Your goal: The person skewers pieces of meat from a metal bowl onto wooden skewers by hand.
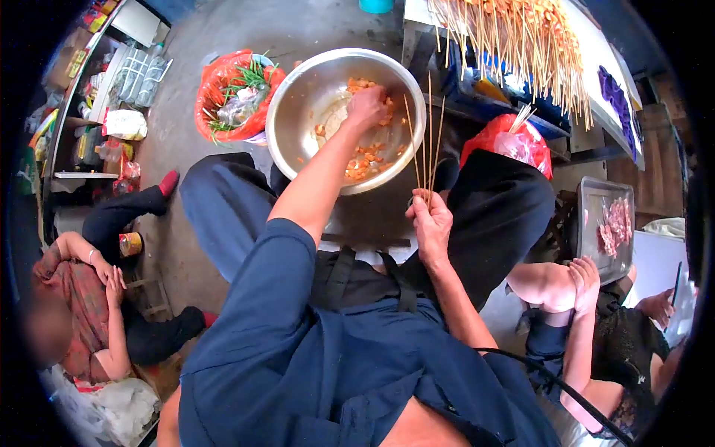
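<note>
My left hand (368, 108) reaches into a large steel bowl (287, 141), its fingers curled down among orange-coated food pieces (365, 165). Its fingertips are hidden, so what they pinch cannot be made out. To the right of the bowl, my right hand (432, 225) is closed round the lower ends of several thin wooden skewers (430, 153). These fan upward past the bowl's right rim, and their visible lengths are bare.
Loaded skewers (521, 37) overhang a table at upper right. A red bag with sticks (514, 141) stands below; another red bag holding greens (237, 97) is left of the bowl. A meat tray (607, 227) lies right. People sit on both sides; shelves (89, 112) line the left.
</note>
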Demonstrator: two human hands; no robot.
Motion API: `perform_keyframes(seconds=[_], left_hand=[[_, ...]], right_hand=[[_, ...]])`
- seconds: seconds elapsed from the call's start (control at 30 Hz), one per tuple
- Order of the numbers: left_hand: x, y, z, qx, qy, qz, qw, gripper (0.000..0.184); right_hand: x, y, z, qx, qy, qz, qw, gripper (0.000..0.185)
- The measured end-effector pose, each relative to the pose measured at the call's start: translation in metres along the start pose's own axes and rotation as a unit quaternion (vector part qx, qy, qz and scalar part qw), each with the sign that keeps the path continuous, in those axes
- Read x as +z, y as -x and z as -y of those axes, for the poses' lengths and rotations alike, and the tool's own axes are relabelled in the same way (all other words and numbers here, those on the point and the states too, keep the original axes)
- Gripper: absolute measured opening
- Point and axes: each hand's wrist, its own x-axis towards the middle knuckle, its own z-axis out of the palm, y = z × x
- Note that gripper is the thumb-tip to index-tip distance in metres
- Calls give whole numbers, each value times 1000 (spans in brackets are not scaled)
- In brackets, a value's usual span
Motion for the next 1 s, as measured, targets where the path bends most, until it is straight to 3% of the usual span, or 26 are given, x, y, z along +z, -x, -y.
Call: perform_keyframes(seconds=[0.03,0.17,0.23,0.37,0.47,0.53,0.57,0.63,0.77,0.83,1.0], left_hand=[[-4,0,-2,-26,-22,45,998,22],[-1,13,8,-41,38,67,996,23],[11,19,24,-39,31,11,999,24],[-5,31,23,-95,70,46,992,23],[4,30,37,-104,129,-3,986,25],[-3,31,34,-88,101,69,989,24],[-2,33,33,-88,101,68,989,24],[2,39,31,-58,74,-37,995,26],[-8,42,20,-29,55,-41,997,27],[-7,39,20,12,-24,12,1000,24],[-3,33,22,4,-33,45,998,18]], right_hand=[[0,-1,0,1,2,0,1000,19],[-1,-1,3,40,-19,14,999,21],[0,0,4,60,-29,20,998,21],[2,-1,4,55,-31,9,998,22],[2,-1,1,42,-29,-3,999,20],[2,-2,-2,34,-28,-9,999,19],[1,-2,-3,26,-15,-13,999,18],[0,-2,-4,18,-2,-16,1000,16],[0,-2,-4,29,-5,-19,999,17],[0,-2,-6,21,13,-20,1000,17],[1,-3,-12,2,29,-20,999,17]])
